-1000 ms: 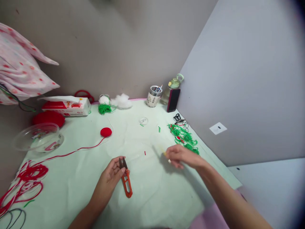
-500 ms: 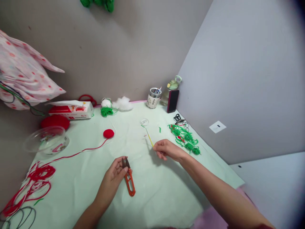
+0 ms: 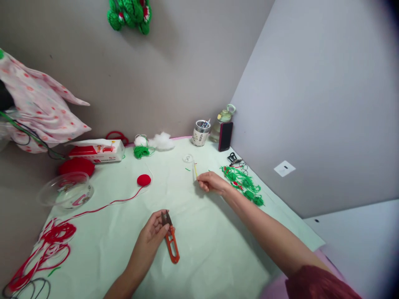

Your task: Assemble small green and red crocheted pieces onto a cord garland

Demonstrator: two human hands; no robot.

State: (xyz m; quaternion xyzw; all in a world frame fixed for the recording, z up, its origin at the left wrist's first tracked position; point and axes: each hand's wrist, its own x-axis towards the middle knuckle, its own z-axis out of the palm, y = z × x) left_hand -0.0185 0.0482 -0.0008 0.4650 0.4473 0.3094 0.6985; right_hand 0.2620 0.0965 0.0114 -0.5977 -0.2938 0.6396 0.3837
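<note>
Orange snips point(image 3: 171, 239), clasped in the left hand point(image 3: 151, 236) above the cloth point(image 3: 218, 249), could drop if that grip slackens, and the right hand point(image 3: 211, 182), pinching a yellow stick point(image 3: 196, 170), could overreach, bumping the clear disc point(image 3: 188, 158)!

The green knitted bundle point(image 3: 130, 15) is cut off by the top edge, the dotted cloth point(image 3: 46, 99) by the left; the bottle point(image 3: 223, 115) is partly covered by the phone point(image 3: 225, 137); the yellow stick's point(image 3: 195, 169) near end is hidden by the right hand point(image 3: 210, 182); the tissue box's point(image 3: 96, 151) small print cannot be read.
</note>
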